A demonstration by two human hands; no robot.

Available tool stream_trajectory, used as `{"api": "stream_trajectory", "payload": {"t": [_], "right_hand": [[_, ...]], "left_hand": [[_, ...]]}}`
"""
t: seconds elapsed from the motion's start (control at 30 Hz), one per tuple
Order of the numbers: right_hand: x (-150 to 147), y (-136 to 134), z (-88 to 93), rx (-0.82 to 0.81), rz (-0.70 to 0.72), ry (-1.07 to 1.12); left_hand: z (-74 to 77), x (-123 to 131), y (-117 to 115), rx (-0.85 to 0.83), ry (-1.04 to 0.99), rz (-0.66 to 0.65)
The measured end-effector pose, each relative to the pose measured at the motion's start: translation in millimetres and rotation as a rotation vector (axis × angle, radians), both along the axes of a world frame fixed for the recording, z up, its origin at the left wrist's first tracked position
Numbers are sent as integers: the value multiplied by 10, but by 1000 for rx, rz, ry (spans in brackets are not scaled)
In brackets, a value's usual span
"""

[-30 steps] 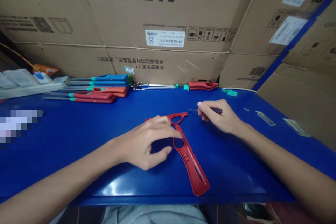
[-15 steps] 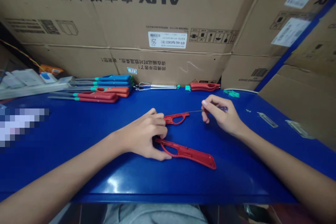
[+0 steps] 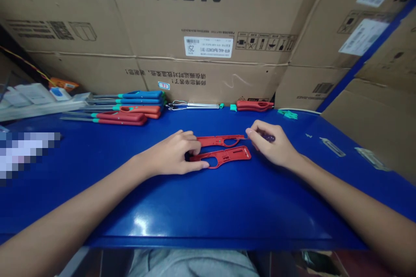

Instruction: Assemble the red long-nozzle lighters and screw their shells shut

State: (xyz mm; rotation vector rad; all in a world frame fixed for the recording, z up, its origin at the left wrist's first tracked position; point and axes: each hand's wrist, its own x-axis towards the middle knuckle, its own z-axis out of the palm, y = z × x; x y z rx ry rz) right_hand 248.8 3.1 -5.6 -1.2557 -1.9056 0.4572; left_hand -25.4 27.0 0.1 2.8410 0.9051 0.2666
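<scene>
Two red plastic lighter casing halves lie side by side on the blue table, hollow sides up. The nearer half (image 3: 232, 155) has its left end between the thumb and fingers of my left hand (image 3: 178, 153). Against the same hand's knuckles lies the left end of the farther half (image 3: 214, 140), and my fingers hide part of both. My right hand (image 3: 271, 143) is closed around a screwdriver with a dark purple handle (image 3: 269, 138). Its thin shaft points left, close to the right end of the farther half; whether the tip touches cannot be made out.
Assembled lighters in blue, orange and red (image 3: 139, 106) are stacked at the back left. Thin metal rods (image 3: 198, 106), red casings (image 3: 253, 105) and green pieces (image 3: 288, 114) line the back, before a large cardboard box (image 3: 130, 43). Plastic packets (image 3: 333, 147) lie right.
My left hand has drawn the nearer casing half up and leftward, bringing it almost parallel to the farther one. The farther half now shows more, and the screwdriver is closer to its right end.
</scene>
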Motion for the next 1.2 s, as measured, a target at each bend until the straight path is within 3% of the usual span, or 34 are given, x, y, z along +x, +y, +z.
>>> {"api": "stream_trajectory", "payload": {"t": [0.23, 0.33, 0.47, 0.67, 0.9, 1.0, 1.2], "right_hand": [[-14, -24, 16, 11, 10, -38], [20, -17, 25, 95, -14, -33], [176, 89, 48, 203, -176, 59], [506, 358, 63, 160, -436, 205], [586, 467, 11, 190, -423, -17], [707, 488, 103, 182, -465, -32], [1248, 531, 285, 155, -784, 79]], "left_hand": [[18, -77, 60, -26, 0, 82], [5, -111, 72, -14, -4, 78], [-6, -136, 69, -12, -34, 84], [-32, -113, 72, -51, -54, 85], [-51, -107, 100, -51, -62, 86], [-55, -122, 117, -47, -73, 87], [-78, -138, 146, -43, -79, 85]]}}
